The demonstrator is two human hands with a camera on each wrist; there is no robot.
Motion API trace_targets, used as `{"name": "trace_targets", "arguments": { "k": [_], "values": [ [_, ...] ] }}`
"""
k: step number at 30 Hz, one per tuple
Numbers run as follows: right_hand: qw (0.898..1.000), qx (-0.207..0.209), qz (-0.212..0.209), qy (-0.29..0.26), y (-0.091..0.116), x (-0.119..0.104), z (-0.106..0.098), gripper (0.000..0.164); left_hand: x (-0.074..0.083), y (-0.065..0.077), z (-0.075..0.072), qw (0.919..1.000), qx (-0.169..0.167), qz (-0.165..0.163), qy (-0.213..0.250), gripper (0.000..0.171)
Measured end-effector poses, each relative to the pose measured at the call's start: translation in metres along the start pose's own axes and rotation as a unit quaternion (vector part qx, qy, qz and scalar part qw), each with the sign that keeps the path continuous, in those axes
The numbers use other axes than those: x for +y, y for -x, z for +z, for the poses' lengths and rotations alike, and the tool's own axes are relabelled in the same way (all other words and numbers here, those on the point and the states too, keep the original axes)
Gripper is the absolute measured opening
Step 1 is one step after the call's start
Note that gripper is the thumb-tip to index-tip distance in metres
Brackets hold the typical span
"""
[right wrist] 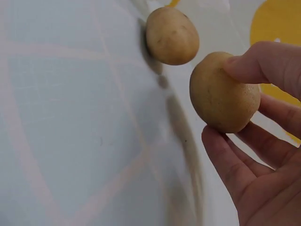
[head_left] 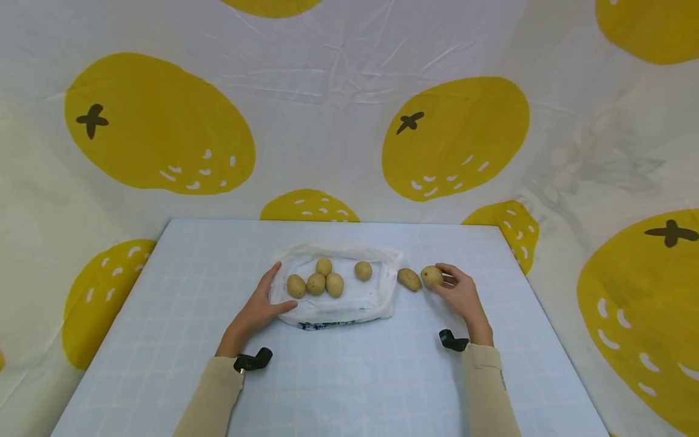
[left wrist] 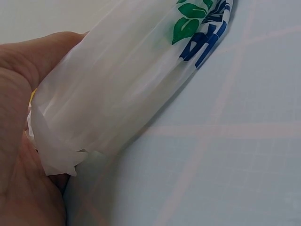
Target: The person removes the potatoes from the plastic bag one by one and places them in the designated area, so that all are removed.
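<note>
My right hand (head_left: 455, 291) pinches a round yellow potato (right wrist: 223, 94) between thumb and fingers, just above the table to the right of the bag. Beside it lies another potato (head_left: 409, 279), near the bag's right end. The white plastic bag (head_left: 338, 315) lies spread with its mouth wide, its edge forming a low rim. Several potatoes (head_left: 335, 284) are inside, most clustered at the left and one (head_left: 363, 271) apart at the right. My left hand (head_left: 260, 306) holds the bag's left end, thumb at the front corner and fingers along the far side.
A pale blue checked cloth covers the table (head_left: 349, 388). Behind it hangs a white curtain (head_left: 327, 121) printed with big yellow fruit. Green leaves and blue lettering (left wrist: 202, 42) mark the bag's front side. Each wrist wears a small black camera (head_left: 253, 360).
</note>
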State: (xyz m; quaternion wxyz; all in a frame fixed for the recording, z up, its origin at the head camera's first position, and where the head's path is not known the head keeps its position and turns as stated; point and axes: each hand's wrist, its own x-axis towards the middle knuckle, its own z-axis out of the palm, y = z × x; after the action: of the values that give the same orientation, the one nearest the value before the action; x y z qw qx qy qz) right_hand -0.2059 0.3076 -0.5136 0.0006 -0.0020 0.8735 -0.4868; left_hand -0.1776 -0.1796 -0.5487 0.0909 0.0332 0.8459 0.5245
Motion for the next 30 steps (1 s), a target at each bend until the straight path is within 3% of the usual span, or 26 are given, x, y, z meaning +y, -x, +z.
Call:
{"name": "trace_targets", "arguments": {
  "k": [9, 30],
  "values": [
    [0.999, 0.002, 0.037, -0.006, 0.0000, 0.0054, 0.0056, 0.060, -0.0001, -0.0003, 0.0008, 1.0000, 0.000, -0.005, -0.003, 0.114],
    [0.999, 0.005, 0.036, 0.018, -0.0013, 0.0080, 0.0074, 0.058, -0.0021, -0.0003, -0.0005, 0.9999, -0.002, 0.004, 0.016, 0.114]
  ]
}}
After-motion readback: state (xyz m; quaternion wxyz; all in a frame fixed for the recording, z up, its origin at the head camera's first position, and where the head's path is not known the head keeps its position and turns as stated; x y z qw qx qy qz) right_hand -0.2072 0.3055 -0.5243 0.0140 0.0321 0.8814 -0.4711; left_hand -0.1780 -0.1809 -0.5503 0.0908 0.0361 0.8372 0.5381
